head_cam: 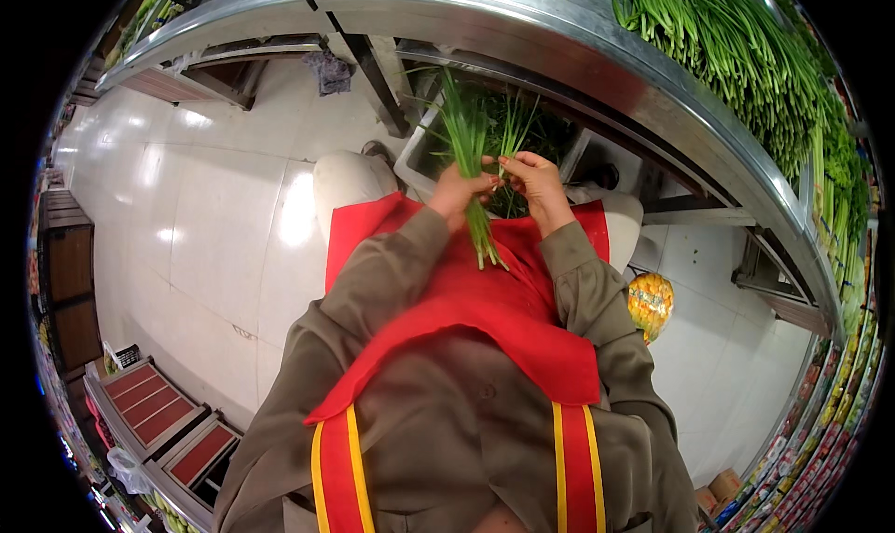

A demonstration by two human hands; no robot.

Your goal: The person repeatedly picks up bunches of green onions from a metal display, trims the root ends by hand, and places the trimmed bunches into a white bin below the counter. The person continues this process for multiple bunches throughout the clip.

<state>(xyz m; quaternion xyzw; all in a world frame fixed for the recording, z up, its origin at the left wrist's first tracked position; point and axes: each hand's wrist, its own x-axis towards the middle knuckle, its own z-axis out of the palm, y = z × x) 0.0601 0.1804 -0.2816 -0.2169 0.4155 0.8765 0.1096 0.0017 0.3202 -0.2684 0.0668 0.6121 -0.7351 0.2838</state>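
Note:
My left hand (461, 187) is closed around a small bunch of long green stalks, like chives or thin spring onions (463, 131); their cut pale ends point down over my red apron (447, 281). Close beside it, my right hand (535, 180) pinches a few thinner stalks (516, 131) between thumb and fingers, tips pointing up and away. The fingers of both hands nearly meet; whether they touch is not clear. Under the hands, between my knees, stands a white box (418, 154) with loose dark greens in it.
A metal-edged display counter (531, 26) curves across the front, with a large heap of green stalks (734, 65) on its right part. A grey cloth (328, 73) lies below the counter. A yellow-orange patterned round item (650, 306) is at my right. Stocked shelves (814, 421) stand farther right.

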